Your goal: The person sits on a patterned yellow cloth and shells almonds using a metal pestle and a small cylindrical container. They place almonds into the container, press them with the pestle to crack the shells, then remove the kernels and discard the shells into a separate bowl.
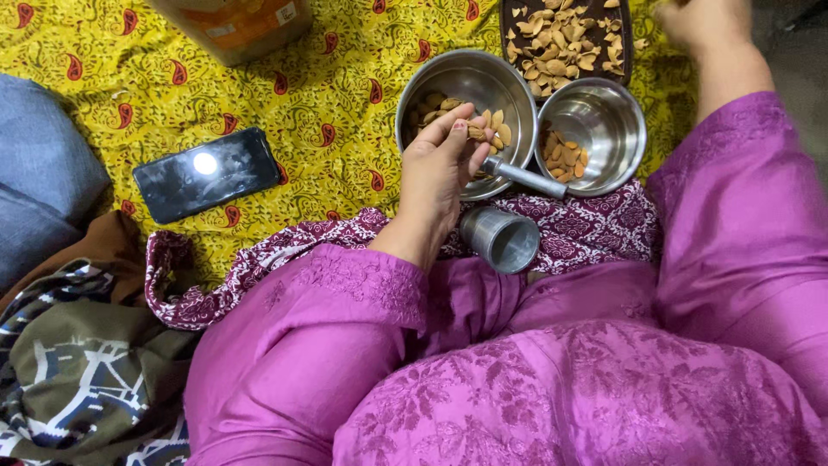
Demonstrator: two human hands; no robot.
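While my left hand (435, 168) pinches almonds (477, 132) over the bowl (431, 82), can't tell what my right hand (703, 22) grips.

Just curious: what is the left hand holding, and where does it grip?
The left hand pinches one almond between its fingertips, over the bowl.

Steel tumbler (503, 239) and metal rod (523, 177) block the bowls' (595, 121) near side.

Right hand (703, 22) cut off above
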